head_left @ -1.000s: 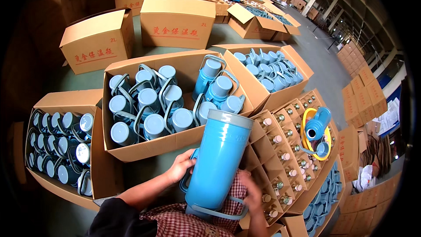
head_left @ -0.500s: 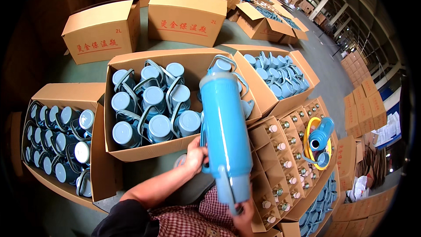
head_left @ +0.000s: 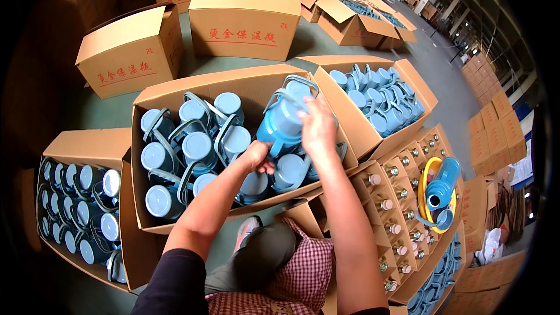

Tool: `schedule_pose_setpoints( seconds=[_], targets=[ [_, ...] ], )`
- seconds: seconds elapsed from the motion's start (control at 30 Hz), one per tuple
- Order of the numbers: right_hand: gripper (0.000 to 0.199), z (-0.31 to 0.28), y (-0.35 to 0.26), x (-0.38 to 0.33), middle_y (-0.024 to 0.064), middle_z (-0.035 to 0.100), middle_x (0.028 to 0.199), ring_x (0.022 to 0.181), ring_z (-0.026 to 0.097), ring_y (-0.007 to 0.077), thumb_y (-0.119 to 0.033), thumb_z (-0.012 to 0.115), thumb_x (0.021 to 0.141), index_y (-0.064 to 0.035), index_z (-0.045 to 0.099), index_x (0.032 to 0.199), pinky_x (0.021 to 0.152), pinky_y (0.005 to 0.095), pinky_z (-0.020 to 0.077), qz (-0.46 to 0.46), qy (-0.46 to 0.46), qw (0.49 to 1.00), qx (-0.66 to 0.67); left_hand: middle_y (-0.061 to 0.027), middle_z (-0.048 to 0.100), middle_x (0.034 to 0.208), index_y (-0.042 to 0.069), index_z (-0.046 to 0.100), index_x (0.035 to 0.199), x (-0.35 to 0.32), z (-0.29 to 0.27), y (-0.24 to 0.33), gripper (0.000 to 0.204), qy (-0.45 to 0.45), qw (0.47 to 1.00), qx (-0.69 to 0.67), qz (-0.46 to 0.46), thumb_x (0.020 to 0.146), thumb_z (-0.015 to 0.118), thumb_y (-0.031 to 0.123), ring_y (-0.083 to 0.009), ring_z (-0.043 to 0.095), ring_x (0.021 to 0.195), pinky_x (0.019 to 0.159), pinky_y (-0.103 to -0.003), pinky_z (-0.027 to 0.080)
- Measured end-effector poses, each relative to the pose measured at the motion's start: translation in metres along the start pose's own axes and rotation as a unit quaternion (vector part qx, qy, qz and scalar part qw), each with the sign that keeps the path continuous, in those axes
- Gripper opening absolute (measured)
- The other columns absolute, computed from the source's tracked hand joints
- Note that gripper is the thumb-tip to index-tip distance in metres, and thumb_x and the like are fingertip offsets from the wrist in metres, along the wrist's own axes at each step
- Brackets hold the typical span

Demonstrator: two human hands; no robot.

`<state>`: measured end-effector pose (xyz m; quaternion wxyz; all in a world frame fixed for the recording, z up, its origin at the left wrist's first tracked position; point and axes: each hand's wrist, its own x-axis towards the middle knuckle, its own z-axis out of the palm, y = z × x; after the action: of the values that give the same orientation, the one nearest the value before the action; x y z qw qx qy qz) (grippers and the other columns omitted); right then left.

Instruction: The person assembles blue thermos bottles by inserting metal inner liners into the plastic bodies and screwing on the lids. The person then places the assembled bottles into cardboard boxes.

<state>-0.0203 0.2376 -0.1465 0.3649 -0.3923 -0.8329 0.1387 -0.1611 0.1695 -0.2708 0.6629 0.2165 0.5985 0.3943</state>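
A blue thermos flask (head_left: 280, 122) with a pale blue lid tilts down into the middle cardboard box (head_left: 192, 84), at its right side. My left hand (head_left: 256, 157) is closed around the side handle of this thermos. Up by the lid, my right hand (head_left: 318, 125) is closed on the thermos near its carrying handle. Several similar thermos flasks (head_left: 198, 147) stand packed in the same box, their round lids and looped handles facing up. The lower part of the held thermos is hidden inside the box.
On the left stands a box of flasks (head_left: 87, 210), and another box of blue flasks (head_left: 379, 96) is at the back right. A divided carton of glass liners (head_left: 385, 204) sits right, bearing a yellow ring (head_left: 429, 175) and a lying blue flask body (head_left: 443, 178). Large cartons (head_left: 245, 20) stand behind.
The thermos has gone from upright before me to lowered into the middle box. My right hand has moved from its lower end to its top; my left hand stays on the side handle.
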Motion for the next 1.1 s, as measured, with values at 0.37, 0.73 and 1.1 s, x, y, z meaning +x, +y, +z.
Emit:
schedule_pose_setpoints(
  seconds=[0.37,0.73,1.1],
  targets=[
    [0.037,0.102,0.062,-0.014,0.0172,0.057,0.123,0.122,0.048,0.0359,-0.016,0.062,0.084,0.0026,0.056,0.116,0.097,0.0427,0.0439,0.027,-0.232,0.968,-0.088,-0.0241,0.064,0.071,-0.015,0.056,0.1,0.006,-0.013,-0.007,0.042,-0.074,0.991,0.076,-0.077,0.089,0.052,0.026,-0.0294,0.065,0.049,0.034,-0.032,0.048],
    [0.038,0.054,0.092,0.012,0.0186,0.052,0.131,0.126,0.044,0.0353,-0.017,0.069,0.077,-0.0062,0.061,0.112,0.105,0.0415,0.036,0.073,-0.145,0.987,0.016,-0.0135,0.063,0.069,-0.005,0.059,0.112,-0.021,0.002,-0.01,0.032,-0.016,0.992,0.124,-0.002,0.087,0.055,0.013,-0.0248,0.066,0.051,0.04,-0.03,0.049],
    [0.068,0.054,0.155,0.029,0.0142,0.053,0.126,0.12,0.045,0.0297,-0.031,0.079,0.069,-0.013,0.051,0.128,0.102,0.0427,0.035,0.224,-0.15,0.932,-0.24,-0.0134,0.063,0.067,-0.006,0.058,0.112,-0.024,0.008,-0.008,0.032,-0.01,0.988,0.156,0.017,0.087,0.055,0.013,-0.0239,0.065,0.05,0.038,-0.03,0.048]
  ],
)
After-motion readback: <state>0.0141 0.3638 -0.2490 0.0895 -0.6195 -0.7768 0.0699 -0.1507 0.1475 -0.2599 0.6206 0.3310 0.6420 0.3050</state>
